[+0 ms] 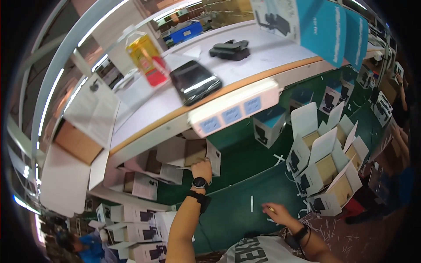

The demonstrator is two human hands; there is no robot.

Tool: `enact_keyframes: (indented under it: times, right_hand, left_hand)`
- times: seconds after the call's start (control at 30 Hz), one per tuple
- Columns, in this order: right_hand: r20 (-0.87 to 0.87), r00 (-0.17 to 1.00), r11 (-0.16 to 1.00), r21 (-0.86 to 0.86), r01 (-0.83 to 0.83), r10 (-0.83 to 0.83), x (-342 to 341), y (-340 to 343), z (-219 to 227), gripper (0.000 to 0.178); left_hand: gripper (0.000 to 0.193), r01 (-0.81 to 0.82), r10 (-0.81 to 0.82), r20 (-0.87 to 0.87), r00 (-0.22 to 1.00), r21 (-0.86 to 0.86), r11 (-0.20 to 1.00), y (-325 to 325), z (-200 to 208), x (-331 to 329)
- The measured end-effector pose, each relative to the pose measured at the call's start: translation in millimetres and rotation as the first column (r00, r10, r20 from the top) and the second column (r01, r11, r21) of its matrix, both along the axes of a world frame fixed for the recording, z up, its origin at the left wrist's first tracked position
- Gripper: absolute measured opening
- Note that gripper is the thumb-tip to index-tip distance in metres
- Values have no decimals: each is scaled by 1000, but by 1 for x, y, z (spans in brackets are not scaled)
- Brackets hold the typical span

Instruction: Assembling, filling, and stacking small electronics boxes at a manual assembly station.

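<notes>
My left hand (201, 167), with a dark watch on the wrist, is closed on the near edge of an open white carton (173, 150) with a brown inside, under the shelf. My right hand (280, 215) is low over the green work surface (232, 199), its fingers closed round a small yellowish thing (271, 209) too small to name. Between the hands a thin white strip (252, 204) lies on the green surface. More open cartons (144, 186) stand left of my left hand.
Several open white cartons (324, 168) stand together at the right. Above, the shelf (267, 52) bears a black device (195, 81), a black mount (230, 49), a yellow-red bottle (147, 59) and blue boxes (322, 30). A power strip (234, 107) runs along its edge. Other people work at both sides.
</notes>
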State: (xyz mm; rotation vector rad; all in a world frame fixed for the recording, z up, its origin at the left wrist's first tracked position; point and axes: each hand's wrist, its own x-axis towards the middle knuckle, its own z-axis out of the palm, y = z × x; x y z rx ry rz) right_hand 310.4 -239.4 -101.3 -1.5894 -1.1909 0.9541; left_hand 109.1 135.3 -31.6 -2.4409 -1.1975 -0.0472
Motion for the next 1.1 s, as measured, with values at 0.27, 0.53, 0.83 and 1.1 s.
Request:
enact_keyframes:
  times: [0.27, 0.53, 0.83, 1.1]
  right_hand:
    - [-5, 979, 920, 340, 192, -203, -45, 139, 75, 57]
    - [-60, 838, 831, 114, 545, -542, -47, 264, -8, 58]
    - [-13, 839, 827, 165, 538, -544, -51, 201, 59, 47]
    - [-202, 848, 867, -12, 497, -489, -95, 86, 34, 39]
  left_hand:
    - [28, 131, -97, 132, 986, -276, 952, -68, 49, -75]
    - [56, 401, -407, 452, 793, 114, 909, -101, 34, -36]
    - [71, 629, 796, 591, -134, -569, 529, -97, -21, -20]
    - [52, 605, 805, 575, -146, -592, 532, -222, -44, -62]
